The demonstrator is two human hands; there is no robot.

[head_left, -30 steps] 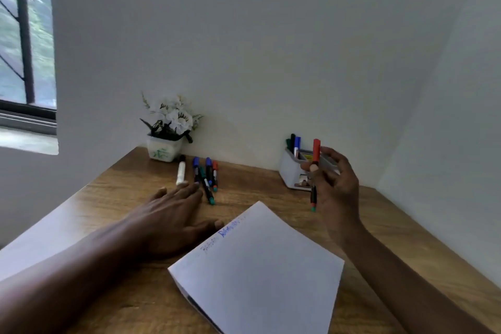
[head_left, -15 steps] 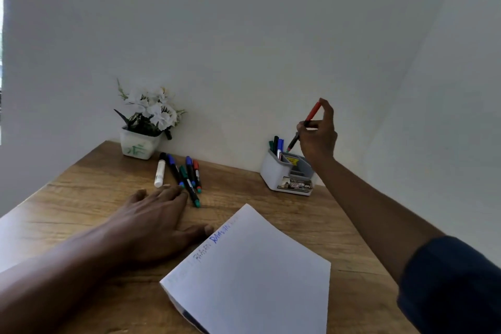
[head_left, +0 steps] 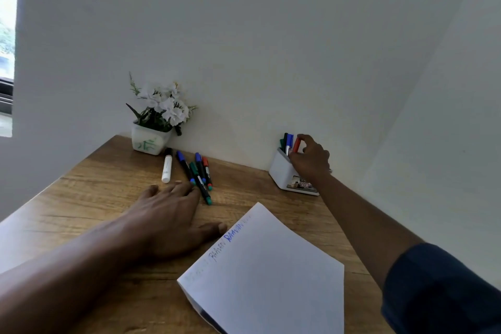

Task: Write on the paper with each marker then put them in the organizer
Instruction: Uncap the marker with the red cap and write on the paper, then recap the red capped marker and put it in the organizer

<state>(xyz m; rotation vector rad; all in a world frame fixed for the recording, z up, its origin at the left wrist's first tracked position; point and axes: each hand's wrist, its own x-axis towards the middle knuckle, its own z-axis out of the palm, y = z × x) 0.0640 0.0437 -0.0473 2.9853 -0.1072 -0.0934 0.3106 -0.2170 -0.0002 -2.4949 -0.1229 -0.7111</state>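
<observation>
Red marker (head_left: 296, 145): stands slightly tilted with its lower part inside the white organizer (head_left: 280, 172), next to a blue marker (head_left: 289, 141) and a dark green one (head_left: 283, 141) already standing there. Right grip (head_left: 311, 160): fingers curled, pinching the red marker near its top; the arm reaches across the counter (head_left: 89, 198) in a dark sleeve (head_left: 439, 287). The organizer sits at the far right of the counter, against the wall (head_left: 271, 49). Paper (head_left: 268, 268): lies near the front edge, with blue writing (head_left: 235, 233) along its upper left side. Left grip (head_left: 168, 214): flat on the wood, fingers spread, thumb tip at the paper's edge. Just beyond its fingertips lie five loose markers: one white (head_left: 167, 165), two blue (head_left: 185, 167) (head_left: 200, 164), one green (head_left: 201, 184), one red (head_left: 207, 172). A potted white flower (head_left: 160, 114) stands behind them at the wall.
</observation>
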